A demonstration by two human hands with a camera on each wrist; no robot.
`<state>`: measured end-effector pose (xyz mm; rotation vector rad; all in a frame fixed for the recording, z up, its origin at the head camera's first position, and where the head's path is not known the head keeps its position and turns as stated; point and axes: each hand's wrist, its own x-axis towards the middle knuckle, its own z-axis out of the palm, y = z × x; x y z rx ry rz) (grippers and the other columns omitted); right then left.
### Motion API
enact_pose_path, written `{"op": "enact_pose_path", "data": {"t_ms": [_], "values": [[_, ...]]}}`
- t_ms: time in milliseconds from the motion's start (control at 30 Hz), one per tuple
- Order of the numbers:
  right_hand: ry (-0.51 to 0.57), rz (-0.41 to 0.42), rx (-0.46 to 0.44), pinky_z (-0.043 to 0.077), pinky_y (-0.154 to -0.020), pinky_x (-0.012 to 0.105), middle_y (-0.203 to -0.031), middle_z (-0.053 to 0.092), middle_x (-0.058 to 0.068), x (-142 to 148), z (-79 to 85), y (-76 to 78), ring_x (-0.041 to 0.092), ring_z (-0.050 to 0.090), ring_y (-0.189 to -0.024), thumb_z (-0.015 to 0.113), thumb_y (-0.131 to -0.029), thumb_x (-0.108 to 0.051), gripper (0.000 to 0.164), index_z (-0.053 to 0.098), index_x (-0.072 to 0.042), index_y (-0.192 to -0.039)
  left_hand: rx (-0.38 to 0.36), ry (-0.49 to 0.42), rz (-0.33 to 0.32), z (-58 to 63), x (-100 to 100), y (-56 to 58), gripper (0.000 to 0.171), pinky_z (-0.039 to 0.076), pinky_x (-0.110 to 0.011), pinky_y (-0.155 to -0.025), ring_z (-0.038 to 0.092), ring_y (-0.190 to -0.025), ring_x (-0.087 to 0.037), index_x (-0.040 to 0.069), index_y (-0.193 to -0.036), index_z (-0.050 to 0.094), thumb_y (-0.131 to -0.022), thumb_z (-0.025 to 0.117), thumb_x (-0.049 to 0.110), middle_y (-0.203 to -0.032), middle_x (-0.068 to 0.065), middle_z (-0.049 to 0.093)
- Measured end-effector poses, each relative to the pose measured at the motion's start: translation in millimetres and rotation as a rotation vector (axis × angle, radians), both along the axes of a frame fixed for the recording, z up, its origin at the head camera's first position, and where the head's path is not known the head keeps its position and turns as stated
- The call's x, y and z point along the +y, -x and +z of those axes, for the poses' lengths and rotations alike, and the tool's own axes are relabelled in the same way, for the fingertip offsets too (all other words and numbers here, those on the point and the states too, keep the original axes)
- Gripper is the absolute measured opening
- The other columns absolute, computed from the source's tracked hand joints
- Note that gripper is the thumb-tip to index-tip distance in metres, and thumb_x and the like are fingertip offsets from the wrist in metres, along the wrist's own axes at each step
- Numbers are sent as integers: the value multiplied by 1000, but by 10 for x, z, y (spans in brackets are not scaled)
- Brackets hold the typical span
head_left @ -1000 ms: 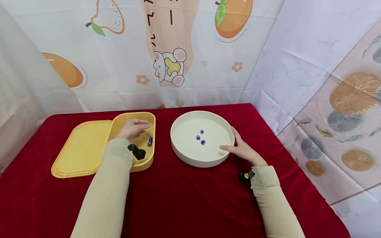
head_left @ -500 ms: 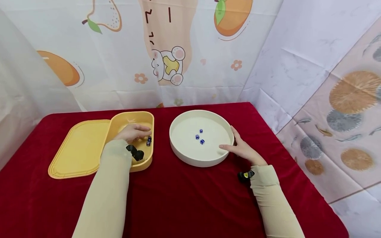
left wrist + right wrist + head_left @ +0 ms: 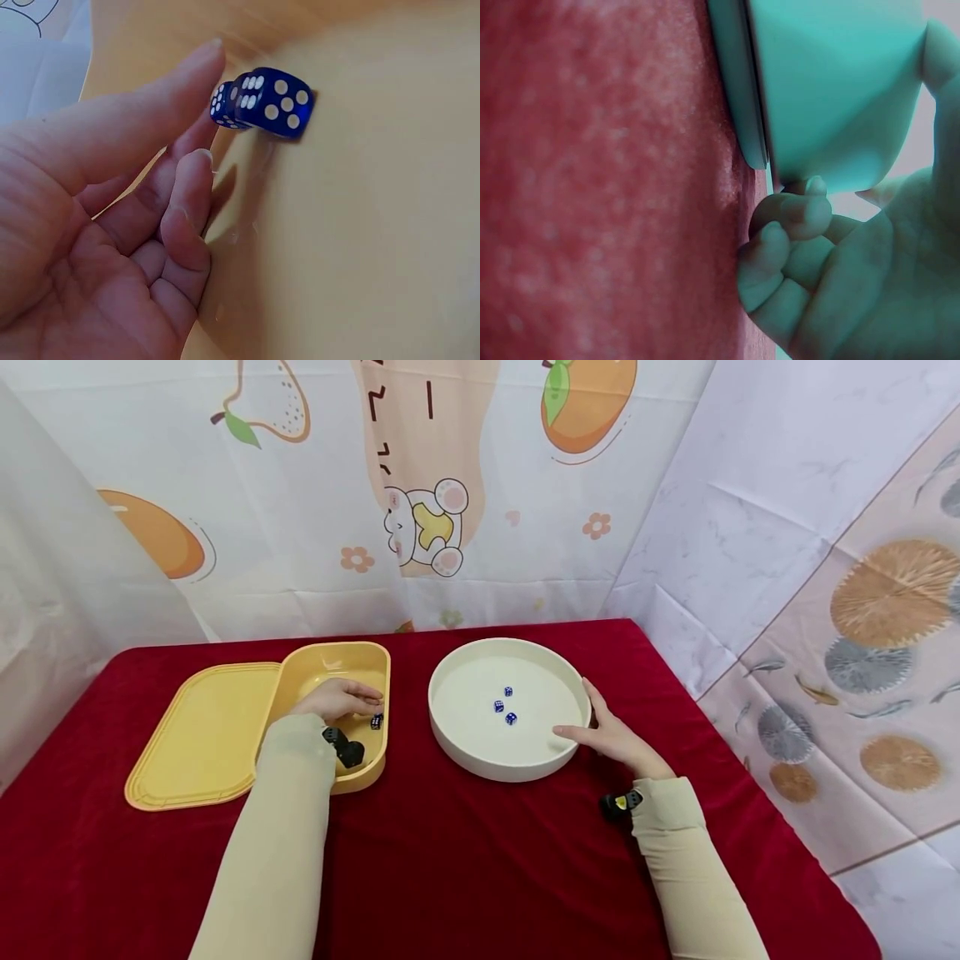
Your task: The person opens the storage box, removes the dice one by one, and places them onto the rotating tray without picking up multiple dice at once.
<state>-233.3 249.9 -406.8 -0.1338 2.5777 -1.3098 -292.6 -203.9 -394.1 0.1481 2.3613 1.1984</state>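
Inside the yellow box (image 3: 339, 649), my left hand (image 3: 332, 699) reaches down to blue dice (image 3: 377, 722) by the right wall. The left wrist view shows a near die (image 3: 283, 103) with its white five facing the camera. My thumb and forefinger meet around the farther die (image 3: 220, 103), which they partly hide; the other fingers curl below. At the round white tray (image 3: 480, 767), my right hand (image 3: 611, 739) holds the right side, thumb over the rim and fingers outside. Three blue dice (image 3: 498, 706) lie on the tray's floor. In the right wrist view, curled fingers (image 3: 791, 214) touch the tray's outer wall.
The box's flat yellow lid (image 3: 202, 739) lies left of the box, against its side. A red cloth (image 3: 480, 868) covers the table. Printed curtains (image 3: 300, 552) hang behind and to the right of it.
My left hand has lowered toward the near side of the box, and its fingertips now cover some of the dice there. The right hand and the tray stay in place.
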Motion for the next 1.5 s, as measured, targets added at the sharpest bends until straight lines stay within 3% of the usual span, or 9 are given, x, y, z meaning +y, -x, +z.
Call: {"op": "enact_pose_path", "data": {"t_ms": [233,700,967,1233,1500], "values": [[8,-7,-14,14,-121,59,-167,1,12,-2,24,-12,35,9,-152,72,-86,-45,113,-8,-17,-160,35,39,9,19,30,-28,46,40,-32,-97,52,-118,-22,4,-128,65,-89,74,28,-130,-12,66],[22,-8,-15,21,-119,58,-167,1,13,37,17,-16,35,14,-151,72,-86,-44,113,-10,-18,-159,75,76,-20,72,106,-21,39,42,-29,-94,57,-109,-17,2,-125,67,-92,71,23,-126,-14,68],[6,-10,-15,25,-117,57,-167,3,13,36,23,-32,35,17,-149,73,-86,-44,113,-10,-21,-159,78,88,-14,-5,72,50,34,43,-28,-91,56,-107,-17,5,-120,70,-91,72,24,-119,-8,70],[16,0,-11,18,-120,58,-167,2,12,22,17,-17,35,13,-151,72,-86,-44,113,-10,-17,-159,78,123,-1,-30,45,36,37,44,-32,-94,57,-108,-20,8,-122,70,-93,69,32,-121,-8,69],[24,-1,-14,16,-120,58,-167,2,12,5,13,-3,34,11,-152,73,-85,-44,114,-9,-17,-159,73,112,7,-18,30,15,39,48,-27,-88,59,-102,-17,7,-125,68,-97,63,34,-119,-8,70]]}}
